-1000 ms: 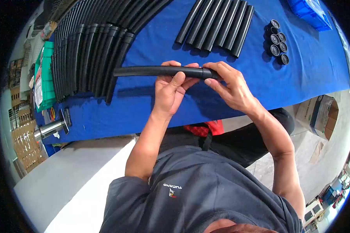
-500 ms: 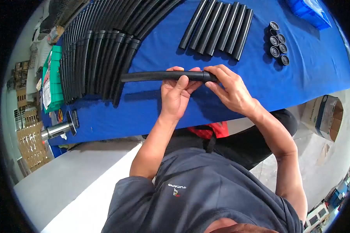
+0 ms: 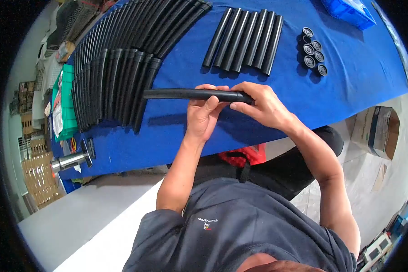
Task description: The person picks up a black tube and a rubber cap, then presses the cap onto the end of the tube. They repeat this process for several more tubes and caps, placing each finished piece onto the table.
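Seating a cap on the hose: left hand clamps hose, right hand pinches cap; next needs a firm axial push.

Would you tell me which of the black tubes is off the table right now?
The long black tube gripped by both the left hand and right hand; all others lie on the blue table.

bare blue cloth right, tube rows left
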{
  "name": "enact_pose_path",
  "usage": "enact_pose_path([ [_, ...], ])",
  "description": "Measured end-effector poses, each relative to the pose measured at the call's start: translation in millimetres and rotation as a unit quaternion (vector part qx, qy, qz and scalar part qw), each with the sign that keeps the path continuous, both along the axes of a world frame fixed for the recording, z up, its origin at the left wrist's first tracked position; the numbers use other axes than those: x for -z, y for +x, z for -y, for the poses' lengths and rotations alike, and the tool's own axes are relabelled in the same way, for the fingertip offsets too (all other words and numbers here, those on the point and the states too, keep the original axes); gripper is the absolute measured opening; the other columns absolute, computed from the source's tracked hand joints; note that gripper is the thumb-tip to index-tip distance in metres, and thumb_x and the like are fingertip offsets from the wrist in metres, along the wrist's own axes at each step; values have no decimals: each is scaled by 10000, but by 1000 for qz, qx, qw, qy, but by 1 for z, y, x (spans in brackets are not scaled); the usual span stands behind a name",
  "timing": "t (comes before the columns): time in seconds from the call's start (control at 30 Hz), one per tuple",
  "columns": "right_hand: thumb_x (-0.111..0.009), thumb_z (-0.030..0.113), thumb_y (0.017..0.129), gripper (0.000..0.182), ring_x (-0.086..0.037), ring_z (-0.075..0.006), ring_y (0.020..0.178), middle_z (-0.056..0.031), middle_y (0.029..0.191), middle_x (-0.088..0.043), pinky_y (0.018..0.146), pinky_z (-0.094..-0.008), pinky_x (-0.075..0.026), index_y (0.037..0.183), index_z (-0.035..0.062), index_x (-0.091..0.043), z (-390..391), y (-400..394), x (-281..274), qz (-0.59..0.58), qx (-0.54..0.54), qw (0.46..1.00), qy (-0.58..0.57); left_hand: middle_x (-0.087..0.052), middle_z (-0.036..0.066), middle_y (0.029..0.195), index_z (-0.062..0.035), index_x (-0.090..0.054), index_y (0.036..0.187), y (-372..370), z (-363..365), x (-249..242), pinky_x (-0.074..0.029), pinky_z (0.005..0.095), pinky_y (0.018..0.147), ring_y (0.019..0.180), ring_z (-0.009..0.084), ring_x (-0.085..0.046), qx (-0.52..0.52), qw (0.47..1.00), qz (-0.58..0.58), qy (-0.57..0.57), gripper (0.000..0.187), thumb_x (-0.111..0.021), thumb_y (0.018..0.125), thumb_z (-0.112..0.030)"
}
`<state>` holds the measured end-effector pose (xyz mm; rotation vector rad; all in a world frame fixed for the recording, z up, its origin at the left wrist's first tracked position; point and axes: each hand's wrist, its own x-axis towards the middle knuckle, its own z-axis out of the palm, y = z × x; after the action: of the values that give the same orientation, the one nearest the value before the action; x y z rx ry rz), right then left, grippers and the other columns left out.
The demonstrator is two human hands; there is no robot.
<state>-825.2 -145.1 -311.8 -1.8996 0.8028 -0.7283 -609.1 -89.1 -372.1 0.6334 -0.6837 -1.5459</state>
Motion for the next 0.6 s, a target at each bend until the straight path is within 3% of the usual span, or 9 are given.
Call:
enact_pose_path([
  [0.13,-755,226,898,338,-673,-361,844,-201,913,-674,749,-435,-527,1111,-19,-663,3,-2,-1,-6,14,1000,10,-622,225,1381,-117,-593,1376,24,7,-21,-515,547,1103,1324,424,-573,35,997,-67,-8,415,-706,982,-179],
  [0.2,-746,225,903,322,-675,-369,839,-205,907,-674,750,-443,-524,1093,-20,-662,1,-4,2,-14,12,1000,11,-627,232,1371,-93,-616,1319,39,7,-18,-504,582,1110,1338,450,-553,23,993,-111,19,351,-698,984,-159],
  [0.33,-736,193,910,298,-668,-395,843,-202,903,-662,737,-468,-522,1096,-19,-639,-1,-4,14,-16,15,999,-48,-641,233,1349,-78,-627,1252,45,1,3,-502,591,1111,1341,455,-548,33,994,-108,6,285,-693,981,-134],
  [0.5,-737,161,903,320,-655,-419,847,-196,928,-643,737,-487,-520,1131,-20,-607,0,-2,10,-42,1,996,-80,-662,242,1297,-81,-650,1197,40,-4,-4,-542,575,1074,1297,454,-586,-3,992,-117,37,249,-719,960,-112],
  [0.6,-738,162,898,336,-647,-426,848,-199,937,-637,735,-493,-518,1143,-21,-598,9,-9,7,-53,-62,994,-76,-650,226,1336,-60,-631,1225,45,-3,0,-507,582,1113,1353,453,-537,35,992,-122,24,250,-676,989,-129],
])
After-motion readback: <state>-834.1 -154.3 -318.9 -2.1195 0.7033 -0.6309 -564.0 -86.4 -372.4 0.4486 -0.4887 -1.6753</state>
